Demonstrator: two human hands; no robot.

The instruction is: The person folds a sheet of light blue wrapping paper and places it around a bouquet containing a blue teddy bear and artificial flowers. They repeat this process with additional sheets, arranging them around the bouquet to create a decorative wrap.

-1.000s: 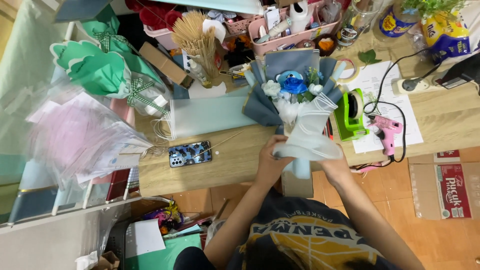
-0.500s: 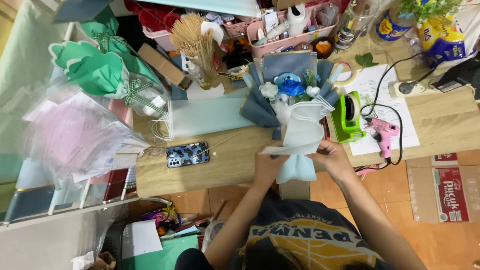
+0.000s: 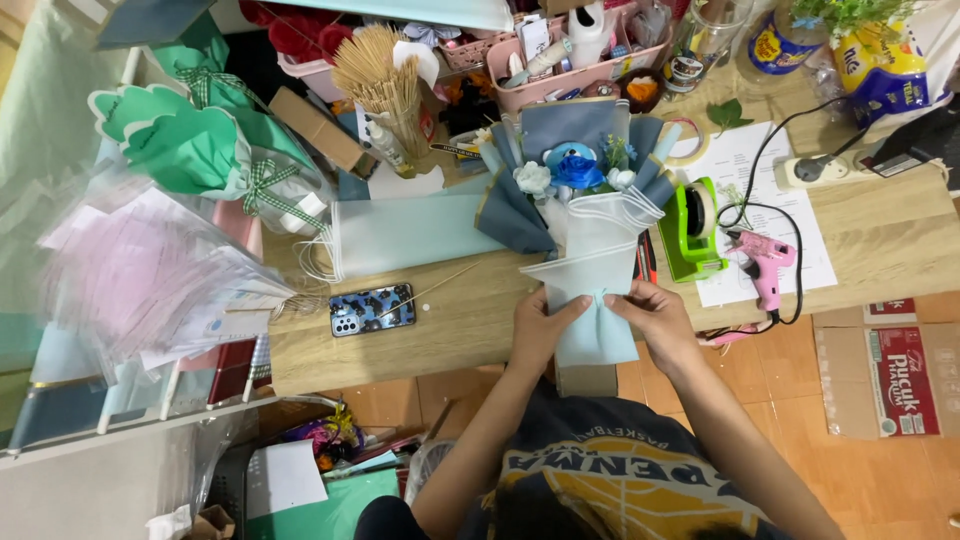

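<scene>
A flower bouquet [image 3: 580,170] with blue and white flowers lies on the wooden table [image 3: 450,320], wrapped in grey-blue and light blue paper [image 3: 592,262]. My left hand [image 3: 540,325] and my right hand [image 3: 655,315] pinch the light blue wrapping together at the bouquet's lower stem end, near the table's front edge. The fingers of both hands meet at the middle fold of the paper.
A stack of light blue paper sheets [image 3: 410,232] lies left of the bouquet. A phone [image 3: 372,309] and a thin stick lie near it. A green tape dispenser [image 3: 692,228], pink glue gun [image 3: 762,265], white sheets, a skewer bundle [image 3: 375,85] and a pink basket [image 3: 570,60] crowd the far side.
Both hands have drawn the wrapping paper in around the stem end, and the paper is now flatter and tighter. The bouquet has shifted slightly on the table.
</scene>
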